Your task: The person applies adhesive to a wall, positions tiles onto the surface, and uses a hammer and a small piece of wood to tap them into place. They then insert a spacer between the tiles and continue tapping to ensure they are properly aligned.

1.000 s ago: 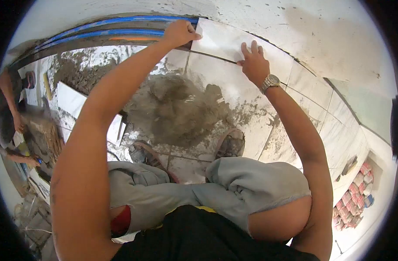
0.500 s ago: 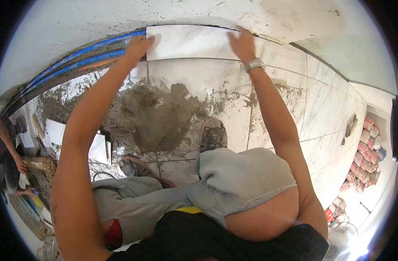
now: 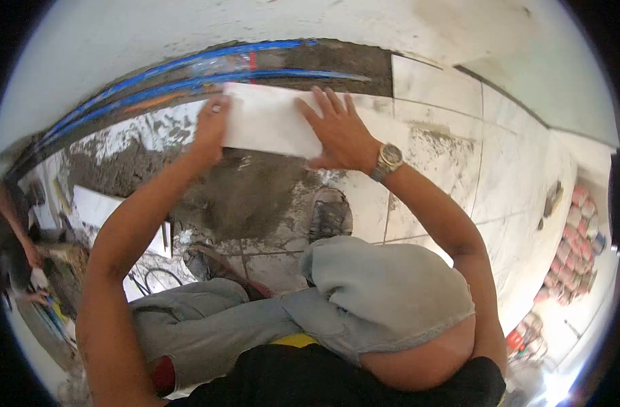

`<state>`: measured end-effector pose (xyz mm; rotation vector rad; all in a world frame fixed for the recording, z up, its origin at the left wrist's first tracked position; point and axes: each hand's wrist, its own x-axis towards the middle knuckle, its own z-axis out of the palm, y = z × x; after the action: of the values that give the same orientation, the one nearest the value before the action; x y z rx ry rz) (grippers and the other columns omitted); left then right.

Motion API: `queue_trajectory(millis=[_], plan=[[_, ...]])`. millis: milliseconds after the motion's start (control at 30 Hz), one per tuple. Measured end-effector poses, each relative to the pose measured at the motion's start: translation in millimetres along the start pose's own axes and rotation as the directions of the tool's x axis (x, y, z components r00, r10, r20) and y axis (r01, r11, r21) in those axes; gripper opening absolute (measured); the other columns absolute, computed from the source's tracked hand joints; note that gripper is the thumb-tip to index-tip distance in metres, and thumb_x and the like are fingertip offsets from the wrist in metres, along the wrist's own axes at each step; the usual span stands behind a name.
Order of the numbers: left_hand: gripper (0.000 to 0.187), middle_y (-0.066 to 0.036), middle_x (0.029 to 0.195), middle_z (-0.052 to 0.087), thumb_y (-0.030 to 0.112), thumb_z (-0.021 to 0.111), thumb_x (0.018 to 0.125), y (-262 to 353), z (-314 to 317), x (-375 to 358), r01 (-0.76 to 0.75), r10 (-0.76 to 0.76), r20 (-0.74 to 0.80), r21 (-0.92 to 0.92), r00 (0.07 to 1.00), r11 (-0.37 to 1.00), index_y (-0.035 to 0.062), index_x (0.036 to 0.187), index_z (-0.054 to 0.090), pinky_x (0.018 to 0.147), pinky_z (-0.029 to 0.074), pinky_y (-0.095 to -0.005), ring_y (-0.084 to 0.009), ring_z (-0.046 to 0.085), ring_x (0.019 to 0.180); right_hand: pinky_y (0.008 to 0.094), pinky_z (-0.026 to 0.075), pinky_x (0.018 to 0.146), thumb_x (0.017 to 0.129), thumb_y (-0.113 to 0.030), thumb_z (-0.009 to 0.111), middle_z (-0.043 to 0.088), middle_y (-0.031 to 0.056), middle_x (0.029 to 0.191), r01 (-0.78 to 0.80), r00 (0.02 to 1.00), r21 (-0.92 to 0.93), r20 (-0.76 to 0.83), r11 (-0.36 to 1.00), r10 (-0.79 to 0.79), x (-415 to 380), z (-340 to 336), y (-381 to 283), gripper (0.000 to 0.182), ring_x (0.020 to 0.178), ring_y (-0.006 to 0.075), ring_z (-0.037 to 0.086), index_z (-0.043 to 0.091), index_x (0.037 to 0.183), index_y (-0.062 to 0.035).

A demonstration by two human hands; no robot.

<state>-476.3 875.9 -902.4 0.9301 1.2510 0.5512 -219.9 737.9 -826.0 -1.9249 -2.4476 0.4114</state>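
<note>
A narrow white tile piece (image 3: 266,119) is in my hands, over the near side of the channel along the wall. My left hand (image 3: 209,130) grips its left end. At the right end, my right hand (image 3: 344,139) holds it with fingers spread across the face. Beyond the tile, blue pipes (image 3: 188,68) run in the channel beside a strip of exposed grey mortar (image 3: 361,64). Wet mortar (image 3: 249,197) is smeared over the floor below my hands. The tile's underside is hidden.
Laid white floor tiles (image 3: 438,95) stretch to the right. Loose cut tiles (image 3: 93,203) lie at the left near a black cable (image 3: 162,275). A co-worker's arm (image 3: 18,230) shows at far left. Stacked red-and-white bags (image 3: 571,247) stand at far right.
The tile piece has come out of the channel and moved toward me, uncovering mortar and pipe ends. Both hands moved nearer with it, and my right hand shifted left.
</note>
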Motion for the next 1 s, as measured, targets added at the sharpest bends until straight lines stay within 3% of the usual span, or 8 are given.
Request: queue_trajectory(millis=[133, 300, 367, 500, 600, 700, 933, 1000], plan=[[0.030, -0.012, 0.093, 0.060, 0.034, 0.055, 0.102, -25, 26, -42, -0.088, 0.103, -0.037, 0.298, 0.994, 0.951, 0.0039, 0.106, 0.058, 0.080, 0.047, -0.0377, -0.0190, 0.054, 0.087, 0.0592, 0.034, 0.110, 0.053, -0.045, 0.094, 0.035, 0.0342, 0.147, -0.064, 0.978, 0.191, 0.207, 0.979, 0.023, -34, 4, -7, 0.131, 0.134, 0.0506, 0.039, 0.022, 0.157, -0.0113], [0.034, -0.014, 0.105, 0.064, 0.037, 0.051, 0.103, 20, -9, -64, 0.050, -0.173, 0.417, 0.291, 0.892, 0.956, 0.0057, 0.114, 0.061, 0.090, 0.049, -0.0413, -0.0251, 0.062, 0.098, 0.0553, 0.029, 0.115, 0.053, -0.032, 0.092, 0.033, 0.0342, 0.148, -0.296, 0.951, 0.229, 0.157, 0.927, 0.265, -118, 21, 2, 0.127, 0.138, 0.0510, 0.032, 0.023, 0.156, -0.0053], [0.037, -0.010, 0.110, 0.065, 0.039, 0.046, 0.106, 44, -82, -48, -0.568, 0.137, 0.603, 0.616, 0.786, 0.545, 0.0084, 0.122, 0.060, 0.091, 0.050, -0.0399, -0.0225, 0.064, 0.100, 0.0519, 0.025, 0.118, 0.058, -0.026, 0.091, 0.039, 0.0275, 0.146, -0.373, 0.927, 0.245, 0.074, 0.895, 0.367, -162, 37, 22, 0.119, 0.138, 0.0450, 0.034, 0.024, 0.152, 0.0041], [0.042, -0.008, 0.097, 0.069, 0.043, 0.050, 0.104, 114, -248, -90, -0.199, 0.226, 0.159, 0.966, 0.961, 0.166, 0.0058, 0.116, 0.065, 0.084, 0.053, -0.0365, -0.0197, 0.067, 0.090, 0.0517, 0.025, 0.117, 0.059, -0.030, 0.090, 0.035, 0.0233, 0.151, -0.362, 0.928, 0.397, 0.068, 0.843, 0.367, -192, 62, 53, 0.116, 0.140, 0.0426, 0.030, 0.027, 0.152, -0.0019], [0.036, -0.007, 0.101, 0.070, 0.036, 0.054, 0.104, 94, -374, -166, -0.048, 0.381, -0.302, 0.726, 0.874, 0.686, 0.0065, 0.124, 0.060, 0.082, 0.055, -0.0324, -0.0158, 0.067, 0.093, 0.0509, 0.026, 0.115, 0.061, -0.029, 0.088, 0.037, 0.0229, 0.148, -0.356, 0.934, 0.389, 0.123, 0.849, 0.336, -162, 56, 55, 0.111, 0.138, 0.0416, 0.031, 0.028, 0.150, -0.0015], [0.036, -0.012, 0.100, 0.072, 0.030, 0.060, 0.100, 29, -433, -266, 0.018, 0.359, -0.626, 0.512, 0.693, 0.859, 0.0023, 0.123, 0.064, 0.079, 0.057, -0.0351, -0.0209, 0.070, 0.089, 0.0502, 0.027, 0.114, 0.062, -0.029, 0.087, 0.038, 0.0226, 0.145, -0.297, 0.953, 0.340, 0.162, 0.892, 0.255, -119, 48, 58, 0.107, 0.135, 0.0406, 0.033, 0.030, 0.148, -0.0010], [0.029, -0.009, 0.088, 0.071, 0.028, 0.064, 0.098, -192, -455, -442, 0.420, -0.213, -0.900, -0.037, 0.380, 0.907, 0.0018, 0.109, 0.065, 0.063, 0.054, -0.0300, -0.0164, 0.066, 0.071, 0.0485, 0.029, 0.110, 0.066, -0.027, 0.084, 0.041, 0.0216, 0.139, -0.149, 0.974, 0.284, 0.207, 0.947, 0.092, -31, 33, 37, 0.096, 0.129, 0.0382, 0.035, 0.033, 0.143, -0.0001], [0.024, -0.008, 0.083, 0.070, 0.024, 0.063, 0.097, -228, -431, -455, 0.249, -0.346, -0.882, -0.275, 0.319, 0.929, 0.0024, 0.107, 0.065, 0.057, 0.051, -0.0267, -0.0142, 0.064, 0.065, 0.0480, 0.030, 0.109, 0.067, -0.027, 0.083, 0.042, 0.0214, 0.137, -0.127, 0.980, 0.280, 0.183, 0.952, 0.076, -15, 28, 28, 0.093, 0.127, 0.0375, 0.036, 0.034, 0.141, 0.0002]])
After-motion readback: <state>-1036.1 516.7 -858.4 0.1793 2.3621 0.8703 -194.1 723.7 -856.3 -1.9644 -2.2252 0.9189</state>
